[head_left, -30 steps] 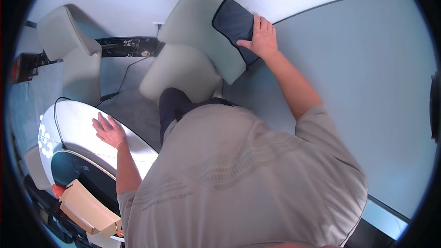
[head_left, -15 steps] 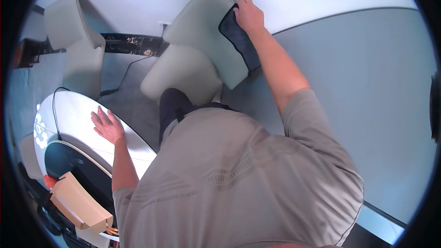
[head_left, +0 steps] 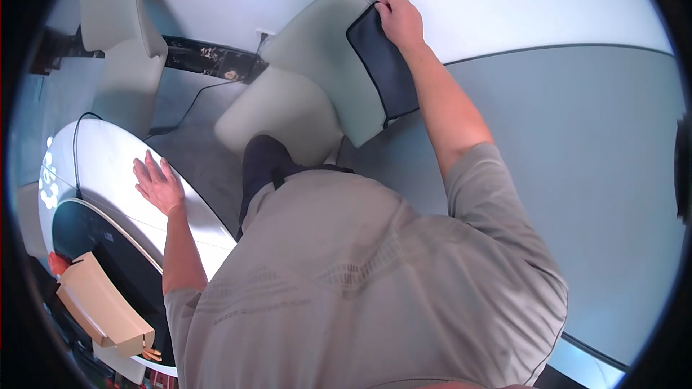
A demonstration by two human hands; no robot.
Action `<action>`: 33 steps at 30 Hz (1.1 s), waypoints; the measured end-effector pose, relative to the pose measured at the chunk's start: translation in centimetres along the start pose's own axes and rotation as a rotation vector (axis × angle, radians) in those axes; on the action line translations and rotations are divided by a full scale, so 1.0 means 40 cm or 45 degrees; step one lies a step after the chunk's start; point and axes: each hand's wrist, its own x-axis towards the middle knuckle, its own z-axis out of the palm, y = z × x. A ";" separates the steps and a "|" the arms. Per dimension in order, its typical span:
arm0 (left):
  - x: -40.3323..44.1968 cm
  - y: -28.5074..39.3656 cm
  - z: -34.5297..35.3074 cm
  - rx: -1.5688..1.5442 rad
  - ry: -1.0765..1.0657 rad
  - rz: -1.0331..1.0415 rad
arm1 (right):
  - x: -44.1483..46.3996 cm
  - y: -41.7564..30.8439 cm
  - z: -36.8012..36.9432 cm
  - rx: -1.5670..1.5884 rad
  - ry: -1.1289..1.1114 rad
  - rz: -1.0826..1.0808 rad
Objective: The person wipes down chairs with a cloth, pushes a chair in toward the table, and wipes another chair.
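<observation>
The left hand (head_left: 160, 186) spreads its fingers over a white table (head_left: 119, 155); farther out, a dark cloth (head_left: 383, 68), apparently light, soft and best held by its bound edge, drapes a chair back (head_left: 317, 43). The right hand (head_left: 402, 20) pinches the cloth's far corner between thumb and curled fingers, the rest lying nearer the body, a white wall (head_left: 504, 7) beyond

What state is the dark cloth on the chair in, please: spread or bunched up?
Spread: the dark cloth lies flat against the chair backrest, its visible face smooth.
</observation>
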 end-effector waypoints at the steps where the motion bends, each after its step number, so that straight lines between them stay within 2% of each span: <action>1: 0.000 0.000 0.002 0.015 -0.003 -0.004 | -0.016 0.018 0.001 0.169 0.041 0.006; 2: -0.001 0.000 0.004 0.016 -0.005 0.000 | -0.030 0.037 0.001 0.339 0.082 0.010; 3: 0.000 -0.001 0.004 0.012 -0.002 0.001 | -0.047 0.046 -0.005 0.339 0.080 0.014; 5: -0.001 -0.002 0.004 0.009 -0.001 0.002 | -0.099 0.061 -0.034 0.214 0.327 -0.144; 6: -0.002 -0.004 0.005 0.020 0.001 0.007 | -0.133 0.075 -0.042 0.215 0.326 -0.144; 8: 0.000 -0.006 0.007 0.031 0.002 0.013 | -0.217 0.103 -0.049 0.065 0.296 0.161; 9: 0.001 -0.006 0.009 0.035 0.005 0.014 | -0.258 0.102 -0.061 0.066 0.295 0.160; 11: 0.000 -0.006 0.008 0.041 0.004 0.017 | -0.335 0.094 -0.084 -0.284 -0.067 0.263; 12: 0.000 -0.006 0.006 0.043 0.013 0.022 | -0.356 0.090 -0.084 -0.285 -0.074 0.268; 14: -0.001 -0.001 0.006 0.043 0.018 0.036 | -0.385 0.082 -0.078 -0.345 -0.295 0.479; 24: 0.000 -0.007 0.005 -0.022 0.025 0.031 | -0.345 0.113 -0.085 -0.353 -0.527 0.519; 26: 0.004 -0.010 0.010 -0.006 0.035 0.036 | -0.368 0.124 -0.086 -0.506 -0.355 0.170; 30: 0.002 -0.010 0.010 -0.014 0.026 0.034 | -0.367 0.125 -0.070 -0.480 -0.360 0.239; 32: 0.004 -0.011 0.011 -0.008 0.025 0.034 | -0.335 0.105 -0.087 -0.454 -0.555 0.458; 33: 0.004 -0.008 0.009 -0.025 0.018 0.029 | -0.326 0.104 -0.090 -0.453 -0.554 0.458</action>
